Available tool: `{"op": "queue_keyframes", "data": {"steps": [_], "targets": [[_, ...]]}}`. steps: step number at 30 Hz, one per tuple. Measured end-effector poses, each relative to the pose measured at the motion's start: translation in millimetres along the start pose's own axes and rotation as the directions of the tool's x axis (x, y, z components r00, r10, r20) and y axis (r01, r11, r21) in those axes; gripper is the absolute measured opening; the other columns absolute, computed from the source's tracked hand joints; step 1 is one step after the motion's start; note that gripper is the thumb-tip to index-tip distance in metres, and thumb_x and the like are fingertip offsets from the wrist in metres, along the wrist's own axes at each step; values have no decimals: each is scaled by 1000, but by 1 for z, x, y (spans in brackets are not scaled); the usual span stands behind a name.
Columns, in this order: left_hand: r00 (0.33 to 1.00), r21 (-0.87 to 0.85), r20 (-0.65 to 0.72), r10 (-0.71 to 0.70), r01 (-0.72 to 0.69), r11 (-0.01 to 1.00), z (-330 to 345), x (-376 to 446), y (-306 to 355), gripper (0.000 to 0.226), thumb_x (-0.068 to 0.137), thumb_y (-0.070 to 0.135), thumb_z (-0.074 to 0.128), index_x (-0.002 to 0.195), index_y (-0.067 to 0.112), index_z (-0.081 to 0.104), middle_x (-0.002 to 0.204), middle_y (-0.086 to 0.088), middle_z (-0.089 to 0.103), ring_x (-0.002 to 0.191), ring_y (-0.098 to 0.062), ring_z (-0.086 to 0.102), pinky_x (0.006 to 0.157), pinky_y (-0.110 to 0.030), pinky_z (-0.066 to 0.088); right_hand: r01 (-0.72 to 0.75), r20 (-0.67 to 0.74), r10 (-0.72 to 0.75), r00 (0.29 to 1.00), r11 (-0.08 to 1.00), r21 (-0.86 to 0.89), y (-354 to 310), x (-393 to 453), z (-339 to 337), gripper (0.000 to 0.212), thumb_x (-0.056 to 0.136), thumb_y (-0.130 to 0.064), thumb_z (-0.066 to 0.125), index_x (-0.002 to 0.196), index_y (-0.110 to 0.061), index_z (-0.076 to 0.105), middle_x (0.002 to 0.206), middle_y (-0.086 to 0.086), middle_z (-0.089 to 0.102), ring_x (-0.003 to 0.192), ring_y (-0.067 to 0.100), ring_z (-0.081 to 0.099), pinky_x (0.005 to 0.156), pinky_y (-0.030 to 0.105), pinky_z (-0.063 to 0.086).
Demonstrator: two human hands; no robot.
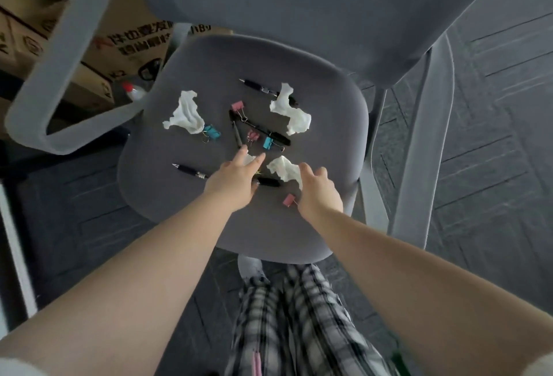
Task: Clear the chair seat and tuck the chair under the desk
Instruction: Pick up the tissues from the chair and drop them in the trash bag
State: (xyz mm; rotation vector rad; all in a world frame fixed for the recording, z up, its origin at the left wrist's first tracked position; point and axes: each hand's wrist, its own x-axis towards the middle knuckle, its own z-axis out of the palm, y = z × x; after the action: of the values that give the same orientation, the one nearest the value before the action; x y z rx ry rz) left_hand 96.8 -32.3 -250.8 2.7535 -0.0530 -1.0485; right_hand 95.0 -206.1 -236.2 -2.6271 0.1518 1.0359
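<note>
Chair seat point(191, 82): showing dark grey.
Tissues point(185, 114): showing white.
Binder clips: showing pink at 12 o'clock point(238, 105), teal at 9 o'clock point(213, 132).
Pens point(276, 137): showing black.
Trousers point(299, 324): showing black-and-white plaid.
Boxes point(131, 37): showing brown.

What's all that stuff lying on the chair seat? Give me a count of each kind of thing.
Tissues: 4 (one is partly under the left hand)
Pens: 5
Pink clips: 3
Blue clips: 2
Total: 14 in view; the hands may hide more.
</note>
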Motion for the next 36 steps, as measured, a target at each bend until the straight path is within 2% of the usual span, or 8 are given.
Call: {"op": "queue_keyframes", "data": {"steps": [3, 6, 11, 17, 20, 24, 31, 36], "targets": [[997, 4, 8, -82, 82, 997, -5, 8, 5, 33, 87, 3, 54, 117, 12, 46, 137, -9, 34, 101, -32, 48, 72, -41, 46, 56, -133, -59, 989, 998, -23, -4, 1, -14, 56, 80, -2, 59, 130, -19, 39, 118, 7, 43, 106, 29, 45, 64, 35, 42], [986, -73, -68, -154, 149, 986, -16, 12, 8, 20, 81, -9, 45, 87, 8, 38, 109, -12, 42, 83, -28, 43, 67, -39, 43, 131, -237, -145, 961, 989, -74, -13, 8, -27, 49, 83, -1, 51, 127, -21, 43, 115, 6, 45, 102, 28, 45, 59, 32, 38], [925, -141, -347, -154, 111, 984, -26, 23, -14, 23, 78, -10, 48, 98, -1, 52, 112, -18, 47, 92, -36, 49, 59, -38, 37, 169, -136, -181, 974, 981, -95, -30, 33, -27, 48, 85, -2, 42, 125, -25, 50, 119, 7, 42, 106, 31, 45, 68, 34, 41], [853, -242, -332, -403, 336, 910, -38, 35, -46, 45, 85, -1, 47, 128, 8, 40, 131, -24, 36, 66, -36, 51, 53, -36, 39, 121, -14, -125, 992, 979, -166, -32, 52, -4, 26, 94, -24, 47, 119, -17, 50, 123, 8, 38, 115, 34, 39, 61, 36, 40], [829, -242, -382, -407, 335, 910, -39, 40, -58, 54, 93, 18, 50, 143, 15, 28, 132, -27, 36, 76, -42, 60, 57, -37, 43, 103, 15, -101, 995, 978, -182, -28, 56, 2, 30, 90, -10, 53, 119, -17, 46, 124, 9, 37, 120, 34, 36, 57, 34, 41], [835, -223, -359, -417, 357, 907, -43, 50, -68, 74, 91, 39, 55, 150, 27, 12, 141, -24, 29, 87, -42, 62, 59, -36, 44, 149, -112, -165, 980, 979, -139, -32, 56, -5, 25, 88, -5, 48, 113, -11, 47, 115, 9, 46, 111, 32, 44, 60, 33, 38], [759, -340, -470, -450, 314, 886, -55, 64, -71, 62, 92, 40, 52, 143, 23, 23, 137, -22, 33, 88, -44, 62, 63, -39, 46, 218, -372, -210, 904, 976, -21, -55, 76, -37, 34, 89, -13, 48, 124, -11, 49, 119, 11, 50, 109, 32, 47, 62, 32, 38], [758, -368, -293, -583, 473, 800, -54, 75, -87, 55, 94, 38, 47, 142, 30, 23, 139, -24, 30, 94, -45, 60, 66, -39, 42, 110, -323, -85, 943, 992, 61, -68, 112, -41, 47, 88, -10, 48, 134, -19, 40, 124, 12, 42, 111, 34, 47, 69, 36, 42]]}}
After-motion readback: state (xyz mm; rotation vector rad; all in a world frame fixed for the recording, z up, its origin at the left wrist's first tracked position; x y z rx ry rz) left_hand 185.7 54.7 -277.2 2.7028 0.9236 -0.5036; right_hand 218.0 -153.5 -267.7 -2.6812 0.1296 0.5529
